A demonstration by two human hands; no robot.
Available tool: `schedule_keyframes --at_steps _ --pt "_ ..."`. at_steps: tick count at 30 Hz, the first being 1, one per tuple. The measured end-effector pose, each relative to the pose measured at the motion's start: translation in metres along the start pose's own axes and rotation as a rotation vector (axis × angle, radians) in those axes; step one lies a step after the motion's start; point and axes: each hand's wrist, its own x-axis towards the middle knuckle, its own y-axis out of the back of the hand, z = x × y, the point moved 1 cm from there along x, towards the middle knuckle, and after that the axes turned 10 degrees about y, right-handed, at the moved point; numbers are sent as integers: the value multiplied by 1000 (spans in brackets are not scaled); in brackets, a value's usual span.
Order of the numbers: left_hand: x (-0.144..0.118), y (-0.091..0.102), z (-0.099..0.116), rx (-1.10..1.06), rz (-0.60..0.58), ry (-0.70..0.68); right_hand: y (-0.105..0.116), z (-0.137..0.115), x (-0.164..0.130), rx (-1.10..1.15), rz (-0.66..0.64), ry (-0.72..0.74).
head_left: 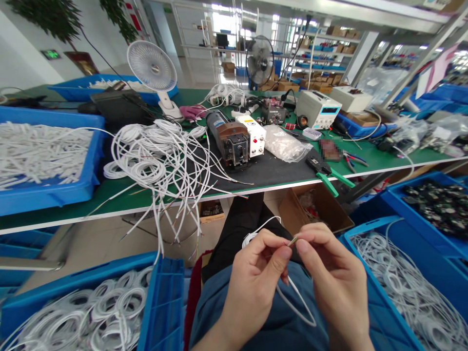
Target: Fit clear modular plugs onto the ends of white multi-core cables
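Note:
Above my lap, my left hand (256,270) pinches the end of a white cable (298,297) between thumb and forefinger. Fine stripped wires (293,241) stick out at that end, and my right hand (331,273) has its thumb and forefinger closed on their tips. The cable loops down below both hands, and a coil of white cable (249,238) lies on my leg behind the left hand. On the bench ahead, a heap of white cables (153,151) hangs its stripped ends over the front edge.
A wire-processing machine (228,141), a crimping tool (323,170) with green handles, pliers (354,160) and a bag of small clear parts (285,142) rest on the bench (120,207). Blue bins of cable coils flank me: a left bin (164,302) and a right bin (383,304).

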Motion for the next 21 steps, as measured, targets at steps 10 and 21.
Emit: schedule_keyframes --at_steps 10,21 --pt "-3 4 -2 67 42 -48 -3 -7 -3 -250 10 296" --pt "-4 3 -4 68 49 -35 -3 -4 -4 -228 12 194"
